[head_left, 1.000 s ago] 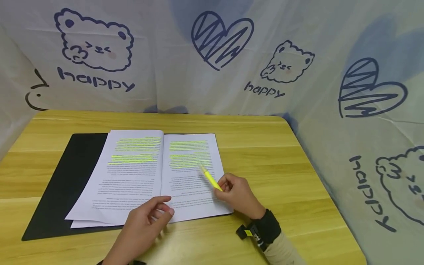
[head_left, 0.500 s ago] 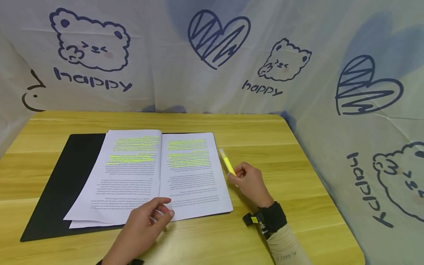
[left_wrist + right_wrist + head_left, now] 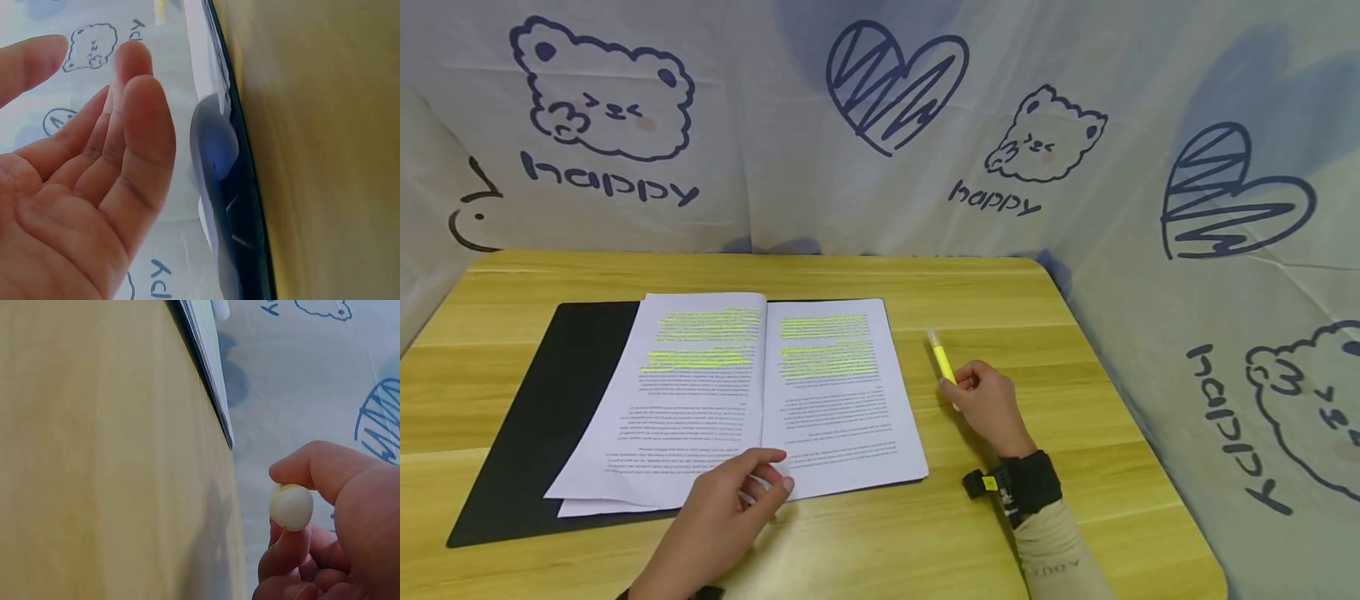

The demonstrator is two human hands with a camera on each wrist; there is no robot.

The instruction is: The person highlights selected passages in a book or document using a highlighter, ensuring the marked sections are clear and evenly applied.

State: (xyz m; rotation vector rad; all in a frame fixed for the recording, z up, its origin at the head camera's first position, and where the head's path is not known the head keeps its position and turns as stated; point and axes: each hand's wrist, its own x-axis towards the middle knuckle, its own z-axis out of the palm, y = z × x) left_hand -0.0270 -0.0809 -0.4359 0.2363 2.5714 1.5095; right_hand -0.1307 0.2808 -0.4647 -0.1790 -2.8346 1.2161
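Observation:
My right hand [image 3: 988, 406] pinches a yellow highlighter [image 3: 943, 361] between thumb and fingers, to the right of the paper. The pen's whitish, see-through end points away from me; in the right wrist view its round white end [image 3: 292, 508] faces the camera. An open document [image 3: 842, 417] of printed pages has yellow-marked lines on the upper part of both pages. My left hand [image 3: 722, 512], fingers loosely bent and holding nothing, is at the near edge of the pages. In the left wrist view, that hand's fingers [image 3: 149, 140] are apart from the sheets.
A black folder or board [image 3: 527, 433] lies under the document and shows at the left. All this is on a wood-grain table [image 3: 1000, 317]. Pale fabric [image 3: 790, 192] printed with bears and hearts surrounds the table at the back and sides.
My right hand has carried the highlighter from above the right page to the right, off the paper and over the table. The left hand has stayed in place.

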